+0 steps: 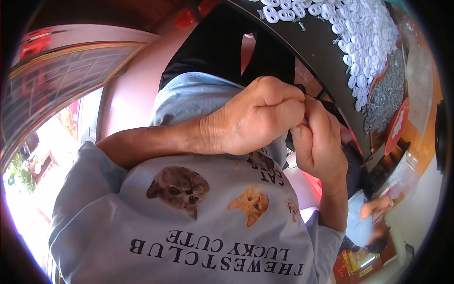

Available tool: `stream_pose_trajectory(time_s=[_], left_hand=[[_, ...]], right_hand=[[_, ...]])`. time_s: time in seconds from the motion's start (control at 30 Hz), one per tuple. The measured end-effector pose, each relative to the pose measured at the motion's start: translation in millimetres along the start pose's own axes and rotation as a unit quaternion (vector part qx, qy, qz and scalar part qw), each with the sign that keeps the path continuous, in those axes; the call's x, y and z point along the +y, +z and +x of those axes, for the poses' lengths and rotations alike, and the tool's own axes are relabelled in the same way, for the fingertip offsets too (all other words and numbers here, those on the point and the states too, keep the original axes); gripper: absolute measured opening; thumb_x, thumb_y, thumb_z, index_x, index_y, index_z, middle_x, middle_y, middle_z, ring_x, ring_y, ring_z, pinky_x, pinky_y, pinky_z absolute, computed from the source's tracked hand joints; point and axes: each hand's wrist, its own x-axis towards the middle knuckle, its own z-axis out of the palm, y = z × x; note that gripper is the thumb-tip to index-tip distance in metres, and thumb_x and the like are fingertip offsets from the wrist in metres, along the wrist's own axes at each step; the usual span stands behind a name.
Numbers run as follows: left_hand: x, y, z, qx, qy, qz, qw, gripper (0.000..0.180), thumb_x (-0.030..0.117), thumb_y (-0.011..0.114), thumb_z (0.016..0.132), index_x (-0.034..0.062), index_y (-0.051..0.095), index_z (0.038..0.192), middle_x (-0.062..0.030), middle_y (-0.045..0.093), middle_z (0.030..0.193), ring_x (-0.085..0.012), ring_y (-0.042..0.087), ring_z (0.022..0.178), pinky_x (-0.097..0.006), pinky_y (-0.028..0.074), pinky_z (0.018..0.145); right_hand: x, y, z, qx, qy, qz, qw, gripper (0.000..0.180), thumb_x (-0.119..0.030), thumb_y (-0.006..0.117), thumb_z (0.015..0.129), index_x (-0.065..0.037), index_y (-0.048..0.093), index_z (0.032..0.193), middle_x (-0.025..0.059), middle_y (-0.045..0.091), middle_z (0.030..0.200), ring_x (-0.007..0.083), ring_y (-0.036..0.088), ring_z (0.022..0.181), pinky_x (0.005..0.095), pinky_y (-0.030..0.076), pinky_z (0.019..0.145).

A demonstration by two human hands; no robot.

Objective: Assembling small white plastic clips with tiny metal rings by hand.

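Note:
My left hand (pixel 260 116) reaches in from the left, curled into a fist above my lap. Touching its fingers is my right hand (pixel 324 139), closed too, with the thumb and bent fingers pressed together. Whatever lies between the fingertips is hidden by the knuckles. Beyond the hands, a heap of small white oval plastic pieces with two holes (pixel 352 45) covers part of the dark tabletop (pixel 326 71). Beside it lies a pile of small grey metal springs (pixel 388 92). A few loose springs (pixel 302 26) lie near the table's edge.
A red round dish (pixel 397 127) stands by the springs. At the lower right another person in a light blue top (pixel 362 220) sits with their hands together. A framed lattice panel (pixel 61 75) and a bright doorway are on the left. My dark-clothed legs (pixel 203 52) are beside the table.

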Motion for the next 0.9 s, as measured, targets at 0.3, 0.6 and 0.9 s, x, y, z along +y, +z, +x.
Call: stream_pose_trajectory(time_s=[0.3, 0.6, 0.9], left_hand=[[12, -3, 5, 0.035, -0.142, -0.154, 0.977, 0.021, 0.007, 0.047, 0.093, -0.0091, 0.059, 0.09, -0.0076, 0.056, 0.084, -0.0099, 0.05, 0.067, -0.023, 0.041, 0.058], [17, -22, 22, -0.02, -0.217, -0.24, 0.946, 0.024, 0.018, 0.051, 0.093, -0.0014, 0.058, 0.08, -0.0009, 0.049, 0.066, -0.0081, 0.045, 0.064, -0.023, 0.036, 0.059], [13, -21, 27, -0.019, -0.223, -0.277, 0.934, 0.024, 0.019, 0.052, 0.092, -0.0016, 0.059, 0.083, -0.0023, 0.053, 0.068, -0.0086, 0.048, 0.066, -0.024, 0.039, 0.06]], right_hand=[[3, 5, 0, 0.054, -0.017, -0.017, 0.998, 0.02, -0.017, 0.059, 0.091, -0.001, 0.047, 0.09, 0.0131, 0.054, 0.076, 0.0323, 0.056, 0.061, 0.0387, 0.044, 0.052], [14, -6, 9, 0.069, -0.054, -0.091, 0.992, 0.036, -0.031, 0.069, 0.085, -0.004, 0.045, 0.085, 0.0103, 0.048, 0.07, 0.0286, 0.053, 0.054, 0.037, 0.041, 0.046], [14, -12, 5, 0.07, -0.047, -0.12, 0.989, 0.034, -0.029, 0.07, 0.084, -0.003, 0.049, 0.09, 0.0085, 0.046, 0.069, 0.0262, 0.051, 0.053, 0.0358, 0.041, 0.045]])
